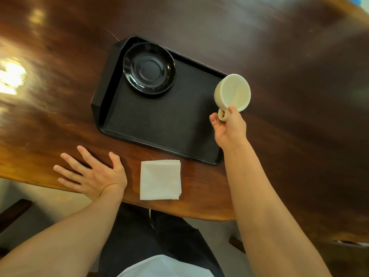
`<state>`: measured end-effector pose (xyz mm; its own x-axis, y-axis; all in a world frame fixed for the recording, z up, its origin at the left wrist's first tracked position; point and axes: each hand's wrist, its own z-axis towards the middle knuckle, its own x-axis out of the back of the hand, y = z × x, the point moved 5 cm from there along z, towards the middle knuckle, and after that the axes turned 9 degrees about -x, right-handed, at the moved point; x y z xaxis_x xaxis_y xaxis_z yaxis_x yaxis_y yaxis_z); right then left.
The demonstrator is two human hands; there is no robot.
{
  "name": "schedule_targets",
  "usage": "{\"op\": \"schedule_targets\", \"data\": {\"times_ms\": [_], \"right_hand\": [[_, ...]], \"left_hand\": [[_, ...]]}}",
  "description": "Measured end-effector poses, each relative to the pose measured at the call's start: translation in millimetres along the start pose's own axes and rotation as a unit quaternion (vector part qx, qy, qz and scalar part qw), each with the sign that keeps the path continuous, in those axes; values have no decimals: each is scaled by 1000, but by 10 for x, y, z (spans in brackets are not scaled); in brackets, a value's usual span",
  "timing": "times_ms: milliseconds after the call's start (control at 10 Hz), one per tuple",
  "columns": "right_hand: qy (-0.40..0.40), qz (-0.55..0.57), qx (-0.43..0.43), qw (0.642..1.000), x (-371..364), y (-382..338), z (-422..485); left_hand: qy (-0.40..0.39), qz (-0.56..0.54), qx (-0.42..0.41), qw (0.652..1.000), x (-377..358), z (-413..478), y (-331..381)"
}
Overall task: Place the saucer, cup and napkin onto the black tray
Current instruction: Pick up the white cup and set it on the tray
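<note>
The black tray (pixel 159 120) lies on the wooden table in the middle of the view. A black saucer (pixel 149 68) sits in the tray's far left corner. My right hand (pixel 229 128) grips the handle of a cream cup (pixel 232 92), held in the air above the tray's far right corner with its opening tilted toward me. A folded white napkin (pixel 160 179) lies on the table just in front of the tray, near the table's front edge. My left hand (pixel 93 174) rests flat on the table to the left of the napkin, fingers spread, holding nothing.
The brown wooden table (pixel 279 56) stretches wide behind and to both sides of the tray, with bright glare at the left. Its curved front edge (pixel 179 213) runs close to my body. My dark trousers (pixel 139 236) show below it.
</note>
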<state>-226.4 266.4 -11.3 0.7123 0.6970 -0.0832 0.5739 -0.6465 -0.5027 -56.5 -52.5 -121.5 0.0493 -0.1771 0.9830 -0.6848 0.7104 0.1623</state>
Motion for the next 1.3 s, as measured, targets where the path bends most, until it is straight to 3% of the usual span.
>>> {"op": "schedule_targets", "data": {"times_ms": [900,1100,1300], "right_hand": [[28,-64,-15,997,-172,146,275],[23,-141,-26,989,-162,168,244],[78,-266,57,959,56,220,33]], "left_hand": [[2,1,-5,1000,-18,-1,-15],[2,5,-2,1000,-10,-1,-12],[-3,6,-1,1000,-10,-1,-9]]}}
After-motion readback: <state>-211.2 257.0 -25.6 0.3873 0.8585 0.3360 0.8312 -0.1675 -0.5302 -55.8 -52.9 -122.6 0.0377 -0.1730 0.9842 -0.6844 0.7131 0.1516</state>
